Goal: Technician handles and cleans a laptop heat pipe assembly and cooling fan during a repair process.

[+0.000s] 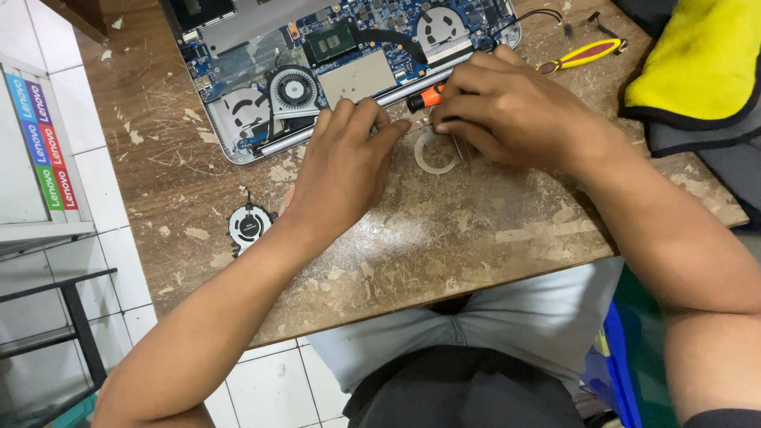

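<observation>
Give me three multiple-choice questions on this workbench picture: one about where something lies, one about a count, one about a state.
1. Where does the loose fan lie?
A. On the table left of the left hand
B. On the yellow cloth
C. Inside the laptop

2. How many fans sit inside the opened laptop?
A. One
B. Two
C. Four

3. How is the laptop?
A. Closed
B. Bottom cover off, board exposed
C. Screen lit

Answers: 1 A, it rests on the worn table by the left wrist. 2 B, one fan at the left, one at the upper right. 3 B, circuit board and heat pipe show. The right hand grips an orange-handled tool.
</observation>
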